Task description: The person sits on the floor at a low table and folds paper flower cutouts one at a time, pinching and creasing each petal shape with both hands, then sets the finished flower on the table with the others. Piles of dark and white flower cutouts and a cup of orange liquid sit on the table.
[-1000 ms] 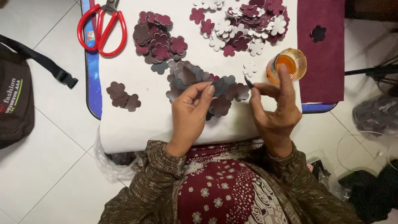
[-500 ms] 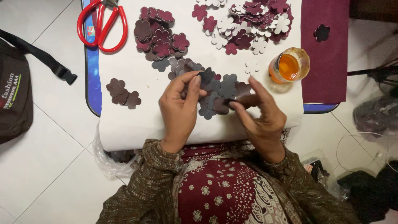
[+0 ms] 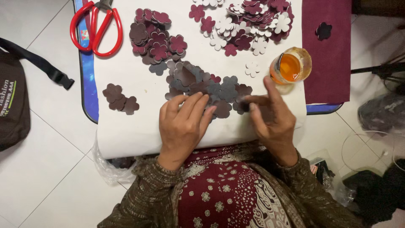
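Note:
A cluster of dark maroon and grey flower-shaped cutouts (image 3: pixel 206 84) lies in the middle of a white sheet (image 3: pixel 126 131). My left hand (image 3: pixel 183 122) rests flat at the cluster's near edge, fingertips on the pieces and gripping nothing. My right hand (image 3: pixel 272 116) is at the cluster's right end, thumb and forefinger pinching one dark flower cutout (image 3: pixel 241 105). A small jar of orange glue (image 3: pixel 291 65) stands just beyond my right hand.
Red scissors (image 3: pixel 96 27) lie at the far left. A maroon flower pile (image 3: pixel 154 38), a mixed maroon and white pile (image 3: pixel 253 21) and a small stack (image 3: pixel 120 98) lie around. A maroon felt sheet (image 3: pixel 327 63) is on the right, a black bag (image 3: pixel 12 105) on the floor.
My right hand came from beside the glue jar down to the cluster and now pinches a piece at its right end. My left hand slid slightly toward me and flattened.

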